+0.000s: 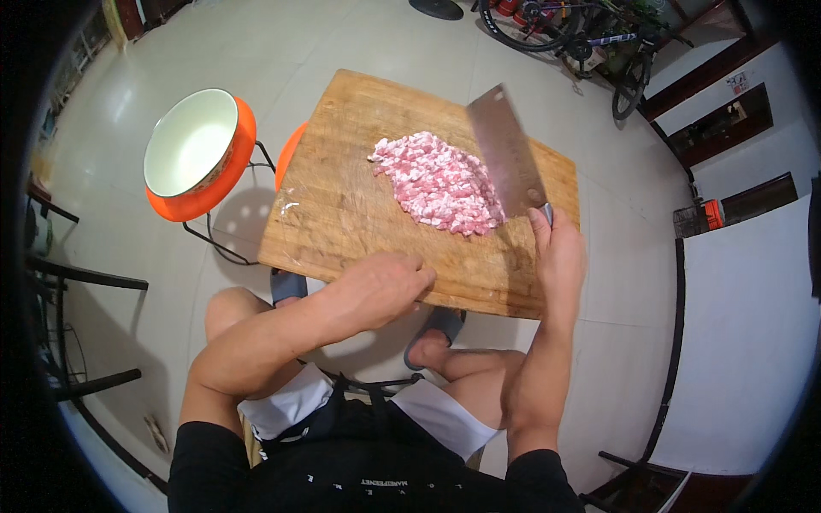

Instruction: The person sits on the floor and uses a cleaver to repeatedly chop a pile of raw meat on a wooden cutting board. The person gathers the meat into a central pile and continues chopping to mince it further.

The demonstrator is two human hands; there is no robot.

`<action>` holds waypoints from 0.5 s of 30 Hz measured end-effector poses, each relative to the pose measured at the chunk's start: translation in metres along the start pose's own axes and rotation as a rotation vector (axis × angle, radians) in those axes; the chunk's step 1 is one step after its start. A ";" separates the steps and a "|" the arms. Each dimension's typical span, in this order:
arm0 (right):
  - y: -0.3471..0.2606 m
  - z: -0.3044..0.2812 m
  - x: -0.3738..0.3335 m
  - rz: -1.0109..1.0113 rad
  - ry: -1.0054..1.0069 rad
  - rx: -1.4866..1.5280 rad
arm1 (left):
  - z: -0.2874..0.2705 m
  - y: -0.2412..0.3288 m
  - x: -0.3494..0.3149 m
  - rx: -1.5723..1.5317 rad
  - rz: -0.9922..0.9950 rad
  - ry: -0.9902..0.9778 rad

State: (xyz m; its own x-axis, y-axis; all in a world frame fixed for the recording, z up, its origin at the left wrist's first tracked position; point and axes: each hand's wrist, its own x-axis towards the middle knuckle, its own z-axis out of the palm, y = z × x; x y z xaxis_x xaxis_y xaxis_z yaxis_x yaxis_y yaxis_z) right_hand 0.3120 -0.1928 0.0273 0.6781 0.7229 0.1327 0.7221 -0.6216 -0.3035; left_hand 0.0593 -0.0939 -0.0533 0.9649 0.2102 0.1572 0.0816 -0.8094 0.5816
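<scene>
A thick wooden cutting board (pixel 342 214) lies in front of me, with a flat heap of chopped pink and white meat (pixel 440 184) near its middle. My right hand (pixel 560 252) is closed round the handle of a broad cleaver (pixel 505 150). The blade stands just right of the meat, its lower edge close to the heap's right side. At the board's near edge, my left hand (pixel 385 286) is closed with bent fingers over the rim, holding the board. Its fingertips are partly hidden.
Left of the board, a white enamel bowl (pixel 190 145) sits on an orange round stool (pixel 244 162) with black metal legs. Part of another orange seat (pixel 291 154) shows behind the board. A bicycle (pixel 581 38) stands far right, and a white-topped table (pixel 740 342) stands at the right.
</scene>
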 end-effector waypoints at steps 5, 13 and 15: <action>0.030 0.030 0.010 -0.083 -0.038 -0.089 | -0.001 0.001 0.002 0.006 0.004 0.001; 0.021 0.014 0.011 -0.027 0.100 0.062 | -0.002 0.002 0.002 0.015 -0.004 -0.001; 0.022 0.023 0.012 -0.020 0.002 -0.062 | -0.003 0.002 0.002 0.020 -0.009 -0.005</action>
State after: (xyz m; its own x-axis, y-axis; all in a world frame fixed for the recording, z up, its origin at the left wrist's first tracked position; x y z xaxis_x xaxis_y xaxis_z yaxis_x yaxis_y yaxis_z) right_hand 0.3330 -0.1912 0.0008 0.6634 0.7351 0.1401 0.7429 -0.6244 -0.2414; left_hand 0.0611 -0.0938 -0.0492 0.9653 0.2148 0.1484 0.0950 -0.8184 0.5667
